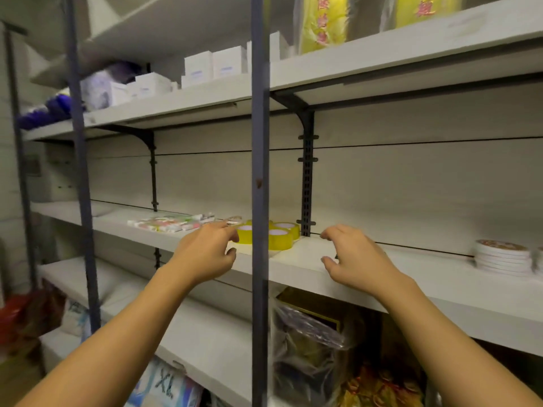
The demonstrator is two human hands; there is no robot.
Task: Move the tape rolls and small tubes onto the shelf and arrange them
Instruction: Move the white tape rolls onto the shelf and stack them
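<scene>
Both hands reach toward the middle shelf (pixel 296 259) of a white shelving unit, seen from the head camera. The left hand (pixel 205 254) sits at about 9 o'clock from the yellow tape rolls (pixel 279 237); its fingers are loosely curled with the forefinger stretched out toward the nearest roll, and it has hold of nothing. Whether the fingertip touches the roll cannot be told. The right hand (pixel 357 257) hovers over the bare shelf board at about 3 o'clock from the rolls, fingers bent like a claw, palm down, with nothing in it.

The tape rolls lie flat in a tight cluster on the shelf, touching one another, partly hidden behind a dark upright post (pixel 260 171) that runs from top to bottom of the frame. At about 10 o'clock from the rolls, farther back on the same shelf, the small tubes (pixel 170 224) lie side by side in a row, their colours blurred.

At 3 o'clock, far along the same shelf, stands a stack of round flat tins (pixel 502 258). On the shelf above, at 11 o'clock, are white boxes (pixel 214 66). At 1 o'clock on that upper shelf stand yellow packets (pixel 323 22) with red characters. Below the middle shelf, at 6 o'clock, are goods wrapped in clear plastic (pixel 308 342).
</scene>
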